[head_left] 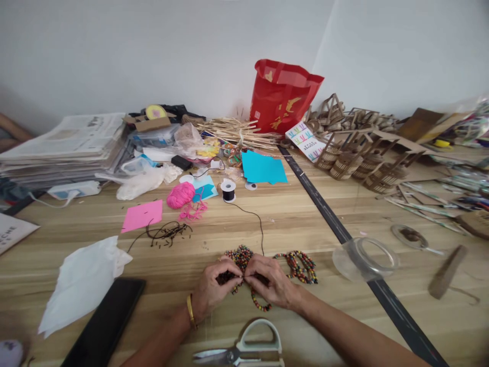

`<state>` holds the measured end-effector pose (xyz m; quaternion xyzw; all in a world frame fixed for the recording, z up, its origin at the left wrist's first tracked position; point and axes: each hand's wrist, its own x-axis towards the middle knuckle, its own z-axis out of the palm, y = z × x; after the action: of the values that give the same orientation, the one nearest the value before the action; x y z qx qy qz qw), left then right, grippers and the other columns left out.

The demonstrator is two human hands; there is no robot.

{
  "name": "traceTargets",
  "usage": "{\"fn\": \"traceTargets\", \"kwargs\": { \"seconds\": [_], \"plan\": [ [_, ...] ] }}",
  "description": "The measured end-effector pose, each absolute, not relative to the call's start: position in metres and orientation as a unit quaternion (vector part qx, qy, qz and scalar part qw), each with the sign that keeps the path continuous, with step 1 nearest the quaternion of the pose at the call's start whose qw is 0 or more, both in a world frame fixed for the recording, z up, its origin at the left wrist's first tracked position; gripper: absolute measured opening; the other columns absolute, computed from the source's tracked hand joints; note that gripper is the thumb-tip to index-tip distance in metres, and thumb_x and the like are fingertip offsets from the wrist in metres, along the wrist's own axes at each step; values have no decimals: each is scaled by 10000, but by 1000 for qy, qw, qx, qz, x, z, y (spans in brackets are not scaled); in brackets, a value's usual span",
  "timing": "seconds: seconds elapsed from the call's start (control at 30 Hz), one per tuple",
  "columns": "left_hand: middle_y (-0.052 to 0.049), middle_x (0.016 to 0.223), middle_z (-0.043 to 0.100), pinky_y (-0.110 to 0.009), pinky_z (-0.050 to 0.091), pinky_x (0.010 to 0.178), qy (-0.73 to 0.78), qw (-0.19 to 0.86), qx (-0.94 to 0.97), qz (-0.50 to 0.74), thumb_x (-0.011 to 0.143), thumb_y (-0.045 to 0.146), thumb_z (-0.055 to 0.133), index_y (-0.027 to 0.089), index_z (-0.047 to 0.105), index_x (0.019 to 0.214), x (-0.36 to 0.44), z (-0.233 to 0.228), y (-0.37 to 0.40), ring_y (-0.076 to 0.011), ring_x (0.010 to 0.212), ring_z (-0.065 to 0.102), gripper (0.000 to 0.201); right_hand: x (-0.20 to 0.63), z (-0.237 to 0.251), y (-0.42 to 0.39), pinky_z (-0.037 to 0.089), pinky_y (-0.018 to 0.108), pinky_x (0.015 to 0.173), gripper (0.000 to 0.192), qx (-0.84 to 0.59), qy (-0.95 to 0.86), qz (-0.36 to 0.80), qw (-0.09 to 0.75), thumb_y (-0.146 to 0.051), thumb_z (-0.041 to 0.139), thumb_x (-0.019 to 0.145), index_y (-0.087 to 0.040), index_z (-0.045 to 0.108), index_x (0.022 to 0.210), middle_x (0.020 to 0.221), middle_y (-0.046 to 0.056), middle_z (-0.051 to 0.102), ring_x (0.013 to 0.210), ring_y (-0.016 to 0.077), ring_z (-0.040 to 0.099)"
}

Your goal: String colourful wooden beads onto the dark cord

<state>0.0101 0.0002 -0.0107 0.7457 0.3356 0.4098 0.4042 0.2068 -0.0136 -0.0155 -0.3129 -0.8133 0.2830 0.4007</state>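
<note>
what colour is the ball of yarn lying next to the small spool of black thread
Bright pink; the ball of yarn shows clearly in the head view, left of the spool of black thread.

The letters "CHE" show on a white sheet [13,232] at the left edge

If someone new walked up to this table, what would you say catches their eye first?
Probably the red bag standing against the wall at the back, the brightest thing there. Next, the two hands, left hand and right hand, meeting over strings of coloured beads at the near edge. The pink yarn and black thread spool sit mid-table.
</note>
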Motion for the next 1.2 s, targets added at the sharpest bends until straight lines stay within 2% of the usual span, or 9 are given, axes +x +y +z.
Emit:
{"fn": "traceTargets", "kwargs": {
  "seconds": [0.33,0.77,1.07,1.2],
  "plan": [
    [-47,682,711,-275,502,667,332,412,743,410,746,120,703,150,699,701,11,-12,0,-170,660,650,54,205,-20,-12,444,246,643,120,-313,-804,273,426,-256,545,928,-175,593,854,749,45,610,705,151,562],
    [-44,658,717,-260,496,635,361,429,721,406,716,145,731,147,696,657,9,-16,0,-168,628,649,68,206,-18,-13,459,246,656,130,-303,-808,295,411,-239,528,932,-178,604,845,786,60,627,733,155,579],
    [-64,683,720,-272,503,659,329,430,739,400,787,193,675,144,710,689,10,-10,0,-175,656,656,116,205,-7,-15,462,274,668,106,-295,-816,270,416,-251,545,882,-169,567,947,816,72,620,751,174,578],
    [-62,692,712,-288,499,688,318,421,751,397,815,242,659,151,702,692,11,-7,1,-178,674,649,159,205,-7,-15,451,275,659,52,-293,-829,266,396,-226,534,882,-180,559,890,793,68,613,738,174,569]
  ]
}}
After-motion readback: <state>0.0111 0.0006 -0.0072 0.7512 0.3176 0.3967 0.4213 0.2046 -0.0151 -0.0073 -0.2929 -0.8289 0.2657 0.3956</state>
